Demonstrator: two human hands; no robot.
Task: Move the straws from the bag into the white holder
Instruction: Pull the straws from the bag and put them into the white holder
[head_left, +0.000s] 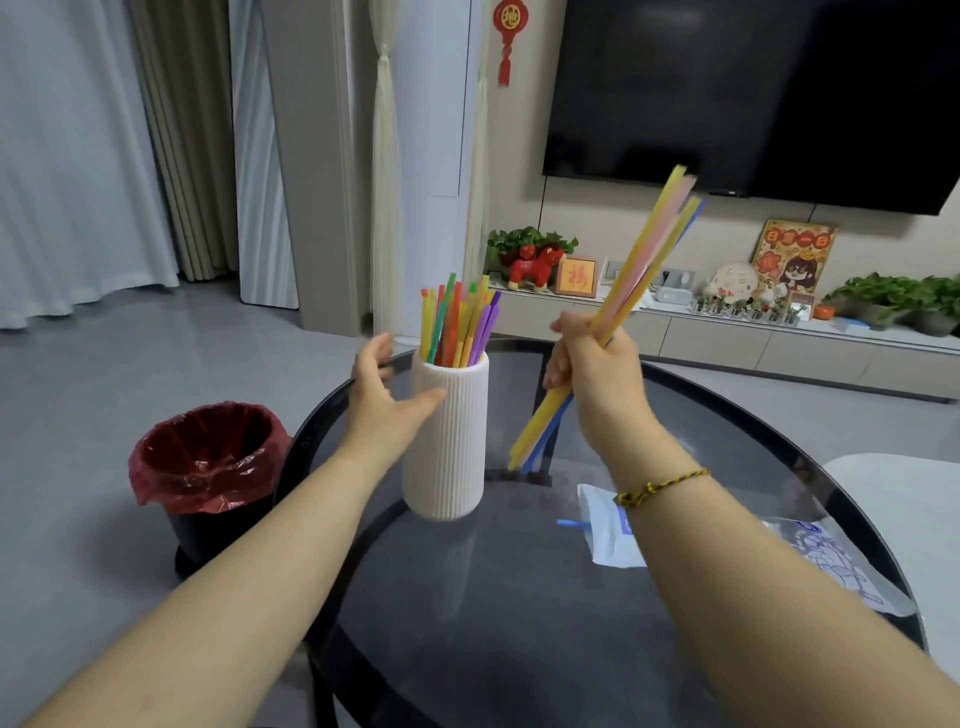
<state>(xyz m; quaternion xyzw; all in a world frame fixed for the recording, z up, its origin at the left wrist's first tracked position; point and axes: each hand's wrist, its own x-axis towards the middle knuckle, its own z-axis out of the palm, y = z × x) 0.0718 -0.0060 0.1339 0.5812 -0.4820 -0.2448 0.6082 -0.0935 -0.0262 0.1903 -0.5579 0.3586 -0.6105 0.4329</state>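
A white ribbed holder (448, 441) stands upright on the round dark glass table (519, 623), with several coloured straws (460, 325) sticking out of its top. My left hand (382, 395) is open at the holder's upper left side, its thumb touching the ribbed wall. My right hand (587, 369) grips a tilted bundle of yellow, pink and blue straws (649, 260) to the right of the holder, above the table. The clear plastic bag (613, 525) lies flat on the table under my right forearm, and a blue straw (571, 523) pokes out of it.
A black bin with a red liner (208, 467) stands on the floor left of the table. Behind the table are a low TV cabinet (727, 338) with ornaments and plants and a wall-mounted TV (753, 93). A white surface (904, 499) sits at the right edge.
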